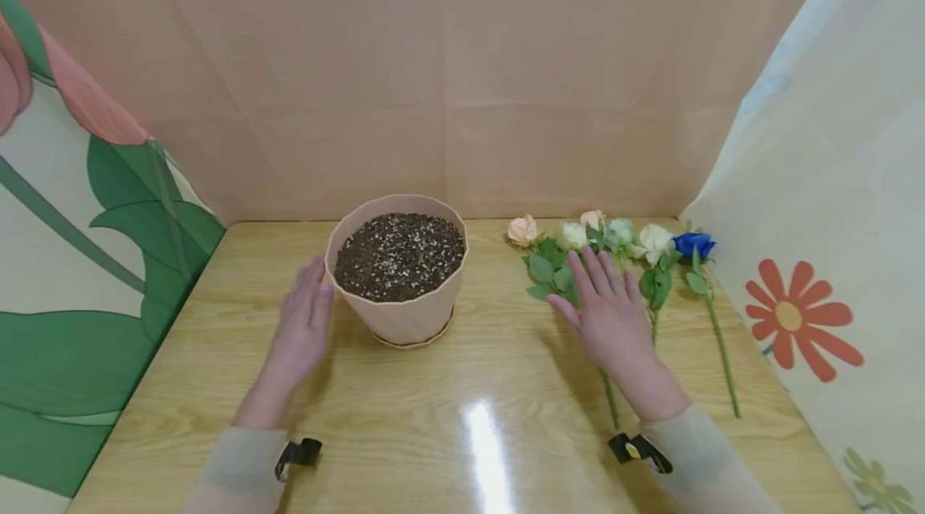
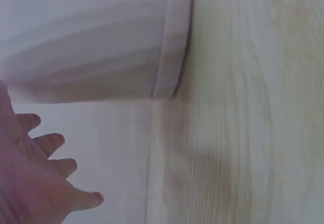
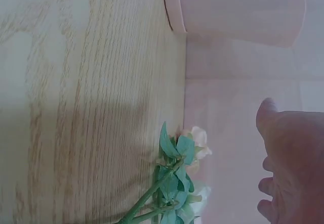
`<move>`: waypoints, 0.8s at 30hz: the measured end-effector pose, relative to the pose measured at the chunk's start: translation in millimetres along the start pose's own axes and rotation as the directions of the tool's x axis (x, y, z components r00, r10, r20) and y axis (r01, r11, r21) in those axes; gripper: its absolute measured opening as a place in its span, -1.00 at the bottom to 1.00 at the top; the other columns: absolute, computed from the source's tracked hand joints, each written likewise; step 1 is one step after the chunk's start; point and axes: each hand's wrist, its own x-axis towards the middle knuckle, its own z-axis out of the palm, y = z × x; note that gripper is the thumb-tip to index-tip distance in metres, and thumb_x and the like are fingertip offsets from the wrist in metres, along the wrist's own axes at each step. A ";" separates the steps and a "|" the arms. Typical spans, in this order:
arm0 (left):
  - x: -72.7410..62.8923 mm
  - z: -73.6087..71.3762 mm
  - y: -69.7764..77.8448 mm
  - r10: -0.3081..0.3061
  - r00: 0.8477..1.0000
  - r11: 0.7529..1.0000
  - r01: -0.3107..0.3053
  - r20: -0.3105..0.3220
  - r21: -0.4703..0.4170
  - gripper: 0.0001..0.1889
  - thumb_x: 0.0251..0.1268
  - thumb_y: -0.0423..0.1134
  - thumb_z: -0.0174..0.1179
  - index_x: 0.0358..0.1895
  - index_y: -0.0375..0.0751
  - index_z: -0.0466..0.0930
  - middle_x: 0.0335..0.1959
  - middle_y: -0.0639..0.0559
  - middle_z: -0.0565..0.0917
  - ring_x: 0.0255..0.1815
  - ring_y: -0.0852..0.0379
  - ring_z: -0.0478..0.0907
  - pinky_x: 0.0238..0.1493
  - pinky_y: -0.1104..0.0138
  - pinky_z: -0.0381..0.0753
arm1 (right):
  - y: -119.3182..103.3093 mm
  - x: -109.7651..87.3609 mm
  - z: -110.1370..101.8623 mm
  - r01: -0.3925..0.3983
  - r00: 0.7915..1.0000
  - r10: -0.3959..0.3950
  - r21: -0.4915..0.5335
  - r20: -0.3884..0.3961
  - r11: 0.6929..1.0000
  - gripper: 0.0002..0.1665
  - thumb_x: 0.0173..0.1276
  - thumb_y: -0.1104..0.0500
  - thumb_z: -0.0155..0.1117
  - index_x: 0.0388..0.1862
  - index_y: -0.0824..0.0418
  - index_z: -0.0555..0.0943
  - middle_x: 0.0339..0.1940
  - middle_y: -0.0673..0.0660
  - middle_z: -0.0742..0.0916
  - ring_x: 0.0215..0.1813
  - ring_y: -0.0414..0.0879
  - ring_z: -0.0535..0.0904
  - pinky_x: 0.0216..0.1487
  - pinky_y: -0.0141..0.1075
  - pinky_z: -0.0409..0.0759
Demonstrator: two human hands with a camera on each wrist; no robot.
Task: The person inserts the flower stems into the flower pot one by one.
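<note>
A pink flower pot [image 1: 405, 317] full of dark soil [image 1: 401, 257] with white specks stands upright on its saucer [image 1: 415, 341]. Just left of the pot is my left hand [image 1: 302, 321], fingers extended, close to its wall; whether it touches cannot be told. My right hand [image 1: 607, 313] spreads its fingers above the stemmed flowers and holds nothing. Those lie in a row at the table's back right: a peach rose [image 1: 523, 230], white and pale green ones, and a blue rose [image 1: 694, 245] at the far right. The hand hides parts of some stems. In the right wrist view, leaves [image 3: 174, 181] show below the hand.
The wooden table [image 1: 433, 434] backs onto a plain pinkish cloth [image 1: 448, 80]. A printed fabric with large green leaves [image 1: 58, 353] borders the left side. On the right hangs a white cloth [image 1: 831, 201] printed with a red flower. Light glares off the front tabletop.
</note>
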 end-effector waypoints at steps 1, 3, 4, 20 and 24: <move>0.4 -0.4 0.7 -0.012 1.000 0.999 0.012 0.004 -0.050 -0.32 0.91 0.13 -0.41 0.86 -0.04 -0.11 0.85 -0.13 -0.07 0.84 -0.26 -0.25 0.72 -0.30 -0.27 | 0.2 0.1 -0.1 0.001 1.000 -0.001 0.000 -0.002 1.000 0.00 0.78 -0.34 0.01 0.87 0.20 0.03 0.85 0.30 0.08 0.82 0.34 -0.09 0.70 0.42 -0.16; 1.2 -0.9 2.4 -0.028 1.000 0.989 0.029 0.008 -0.145 -0.33 0.89 0.17 -0.46 0.87 0.08 -0.14 0.86 -0.07 -0.09 0.84 -0.23 -0.23 0.73 -0.29 -0.23 | 1.1 0.7 1.1 0.004 1.000 -0.004 0.002 -0.009 1.000 0.00 0.78 -0.34 0.03 0.87 0.20 0.04 0.85 0.30 0.09 0.82 0.34 -0.08 0.70 0.43 -0.14; 1.7 -1.2 3.8 -0.034 0.999 0.982 0.035 0.009 -0.186 -0.33 0.89 0.19 -0.48 0.87 0.14 -0.15 0.86 -0.04 -0.10 0.84 -0.21 -0.22 0.73 -0.28 -0.21 | 1.4 1.1 1.6 0.005 1.000 -0.005 0.004 -0.014 1.000 0.00 0.77 -0.33 0.04 0.86 0.20 0.05 0.85 0.31 0.10 0.81 0.34 -0.07 0.70 0.43 -0.13; 12.5 10.9 31.3 -0.106 0.994 0.889 0.098 0.006 -0.448 -0.32 0.80 0.34 -0.58 0.84 0.39 -0.20 0.84 0.26 -0.13 0.83 0.03 -0.17 0.77 -0.12 -0.21 | -0.3 17.4 7.2 -0.020 0.989 0.040 0.139 -0.143 0.990 -0.04 0.75 -0.27 0.17 0.74 0.39 0.26 0.52 0.53 0.54 0.50 0.51 0.46 0.54 0.40 0.36; 14.5 14.5 32.2 -0.115 0.993 0.861 0.098 -0.003 -0.498 -0.32 0.78 0.36 -0.57 0.84 0.43 -0.17 0.83 0.27 -0.10 0.82 0.06 -0.11 0.77 -0.06 -0.12 | 3.4 23.6 9.3 -0.105 0.990 0.121 0.199 -0.067 0.974 -0.01 0.75 -0.34 0.08 0.75 0.37 0.26 0.50 0.55 0.54 0.46 0.53 0.48 0.49 0.42 0.40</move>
